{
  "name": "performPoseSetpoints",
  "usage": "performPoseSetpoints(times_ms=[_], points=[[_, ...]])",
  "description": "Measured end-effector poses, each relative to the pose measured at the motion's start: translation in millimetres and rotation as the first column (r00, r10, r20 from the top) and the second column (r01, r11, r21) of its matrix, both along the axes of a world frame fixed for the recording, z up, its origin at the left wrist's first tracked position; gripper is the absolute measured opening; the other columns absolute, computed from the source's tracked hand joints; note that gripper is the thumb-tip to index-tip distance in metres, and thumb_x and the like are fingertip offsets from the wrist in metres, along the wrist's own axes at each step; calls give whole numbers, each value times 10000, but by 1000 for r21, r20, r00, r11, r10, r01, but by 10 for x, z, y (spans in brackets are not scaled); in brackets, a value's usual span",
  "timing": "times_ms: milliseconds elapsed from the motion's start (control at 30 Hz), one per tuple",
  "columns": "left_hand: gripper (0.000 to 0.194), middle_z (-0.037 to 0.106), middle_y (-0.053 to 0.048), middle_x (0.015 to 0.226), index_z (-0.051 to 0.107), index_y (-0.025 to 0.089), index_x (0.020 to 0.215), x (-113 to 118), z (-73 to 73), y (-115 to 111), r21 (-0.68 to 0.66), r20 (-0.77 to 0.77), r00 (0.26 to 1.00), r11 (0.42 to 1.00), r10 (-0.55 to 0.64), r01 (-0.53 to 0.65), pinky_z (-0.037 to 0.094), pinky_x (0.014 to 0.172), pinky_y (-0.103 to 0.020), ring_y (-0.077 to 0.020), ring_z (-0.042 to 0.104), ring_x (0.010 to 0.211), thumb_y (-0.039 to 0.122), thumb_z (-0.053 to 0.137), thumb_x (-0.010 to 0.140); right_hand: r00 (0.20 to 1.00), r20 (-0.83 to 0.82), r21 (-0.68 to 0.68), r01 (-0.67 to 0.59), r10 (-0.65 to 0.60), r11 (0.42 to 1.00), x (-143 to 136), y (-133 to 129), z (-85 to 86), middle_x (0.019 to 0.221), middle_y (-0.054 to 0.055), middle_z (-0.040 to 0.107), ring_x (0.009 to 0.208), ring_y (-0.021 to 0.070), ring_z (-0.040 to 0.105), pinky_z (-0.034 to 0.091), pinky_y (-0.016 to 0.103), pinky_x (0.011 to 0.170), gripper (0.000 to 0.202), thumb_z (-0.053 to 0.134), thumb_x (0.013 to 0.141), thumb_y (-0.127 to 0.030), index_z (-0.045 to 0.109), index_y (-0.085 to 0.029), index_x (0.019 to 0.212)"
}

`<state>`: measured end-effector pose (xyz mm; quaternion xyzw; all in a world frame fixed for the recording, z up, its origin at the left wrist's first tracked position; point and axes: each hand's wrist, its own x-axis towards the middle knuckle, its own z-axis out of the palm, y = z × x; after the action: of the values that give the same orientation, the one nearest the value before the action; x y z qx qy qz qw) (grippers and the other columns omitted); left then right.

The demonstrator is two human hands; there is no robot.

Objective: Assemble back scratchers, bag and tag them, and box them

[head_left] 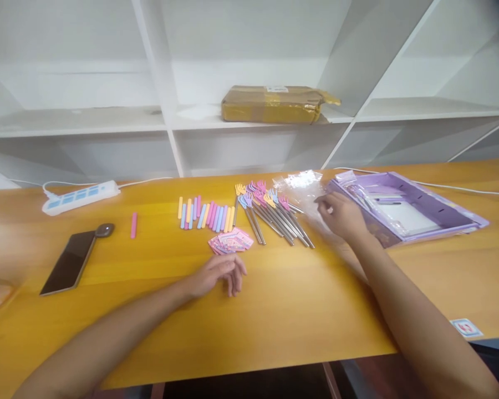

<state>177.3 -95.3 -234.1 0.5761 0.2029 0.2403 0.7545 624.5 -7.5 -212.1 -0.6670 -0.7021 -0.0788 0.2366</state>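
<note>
My left hand [221, 274] hovers over the wooden table with nothing in it, its fingers loosely bent and apart, just below a fanned pile of pink cards [231, 241]. My right hand [340, 213] is at the clear plastic bags [303, 185], fingers pinched together; what they hold, if anything, is too small to tell. Between the hands lie several metal rods with coloured hand-shaped heads [274, 213]. Pastel sticks [212, 215] in pink, blue, purple and yellow lie in a row left of them. Beside my right hand sits a purple box [436, 202] with plastic packets inside.
A white power strip [81, 198], a dark tablet-like device [70, 261], a small dark mouse [104, 230] and one pink stick [133, 225] lie at the left. A taped carton [270, 105] rests on the shelf behind. A sticker [466, 327] is near the front right edge.
</note>
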Motion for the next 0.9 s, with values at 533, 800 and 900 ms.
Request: performPoseSetpoints(times_ms=[533, 800, 900], points=[[167, 683, -61, 910, 675, 209, 953, -754, 301, 646, 940, -37, 525, 208, 850, -272, 528, 886, -377, -225, 639, 883, 241, 519, 1003, 992, 123, -361, 12, 35, 932, -527, -48, -121, 986, 95, 735, 831, 202, 649, 373, 307, 705, 410, 467, 1054, -477, 703, -193, 876], [367, 624, -153, 1223, 701, 203, 1309, -1345, 93, 1217, 982, -112, 230, 144, 967, -125, 483, 1098, -533, -338, 604, 1178, 242, 515, 994, 998, 55, -235, -20, 34, 972, -629, -64, -116, 996, 91, 731, 776, 191, 624, 344, 301, 677, 396, 473, 1073, -518, 674, -189, 985], [370, 653, -131, 1267, 720, 239, 1328, -1342, 15, 1229, 977, -171, 257, 198, 951, -83, 477, 1122, -509, -328, 597, 1228, 298, 498, 1037, 990, 47, -201, -118, 130, 972, -713, -91, -114, 1015, 92, 726, 805, 187, 635, 359, 290, 686, 377, 474, 1079, -488, 672, -193, 951]])
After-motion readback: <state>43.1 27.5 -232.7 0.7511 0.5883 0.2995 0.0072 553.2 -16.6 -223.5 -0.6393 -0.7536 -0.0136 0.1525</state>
